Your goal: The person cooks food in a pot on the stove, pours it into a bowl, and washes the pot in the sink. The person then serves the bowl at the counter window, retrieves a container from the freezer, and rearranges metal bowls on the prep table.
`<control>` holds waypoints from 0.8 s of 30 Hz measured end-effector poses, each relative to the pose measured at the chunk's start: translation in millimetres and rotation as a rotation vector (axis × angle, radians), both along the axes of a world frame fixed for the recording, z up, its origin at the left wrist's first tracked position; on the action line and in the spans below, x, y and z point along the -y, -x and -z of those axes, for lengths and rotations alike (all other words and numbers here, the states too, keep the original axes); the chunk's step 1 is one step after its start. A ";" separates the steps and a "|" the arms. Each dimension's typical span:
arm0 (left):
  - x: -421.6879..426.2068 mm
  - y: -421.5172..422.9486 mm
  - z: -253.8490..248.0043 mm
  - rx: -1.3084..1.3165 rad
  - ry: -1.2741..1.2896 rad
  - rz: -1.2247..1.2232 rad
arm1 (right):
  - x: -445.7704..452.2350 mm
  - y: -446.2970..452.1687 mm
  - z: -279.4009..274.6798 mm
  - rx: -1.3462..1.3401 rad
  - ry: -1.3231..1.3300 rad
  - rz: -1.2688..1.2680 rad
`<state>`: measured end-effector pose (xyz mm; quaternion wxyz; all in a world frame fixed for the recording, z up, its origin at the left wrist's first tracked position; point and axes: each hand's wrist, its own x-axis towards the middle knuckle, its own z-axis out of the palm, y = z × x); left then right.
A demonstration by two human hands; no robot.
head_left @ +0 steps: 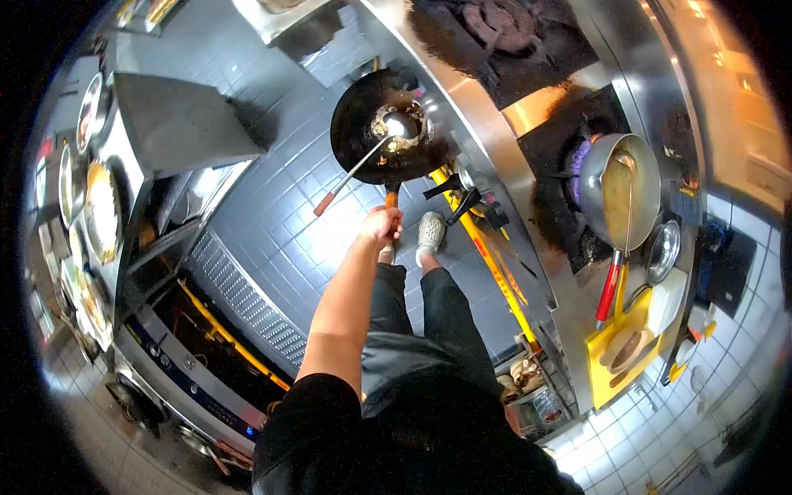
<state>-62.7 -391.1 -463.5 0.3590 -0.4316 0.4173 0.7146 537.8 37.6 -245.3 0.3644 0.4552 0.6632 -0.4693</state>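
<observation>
My left hand (pixel 382 225) is wrapped around the wooden handle of a dark wok (pixel 356 124), with the arm stretched forward. The wok is held out over the tiled floor, beside the stove. Inside it are some food remains and the bowl of a metal ladle (pixel 363 165). That ladle's long shaft leans over the wok's rim, its brown grip sticking out to the left with no hand on it. My right hand does not show.
On the right, a pot (pixel 643 194) with a red-handled ladle (pixel 609 289) in it sits over a lit burner. A yellow board (pixel 606 371) lies nearer me on the steel counter (pixel 528 198). Plated dishes (pixel 101 210) line the left side. A yellow pipe (pixel 487 256) runs along the stove front.
</observation>
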 end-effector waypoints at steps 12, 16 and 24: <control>-117.9 134.8 123.2 0.001 -0.069 0.133 | 82.0 40.6 -46.0 0.161 -0.156 -0.087; -136.7 157.0 146.9 -0.036 -0.079 0.103 | 99.1 -5.0 -39.3 0.065 -0.266 -0.217; -154.0 177.8 172.8 -0.129 -0.085 0.022 | 139.6 22.4 -36.2 -0.128 -0.137 0.612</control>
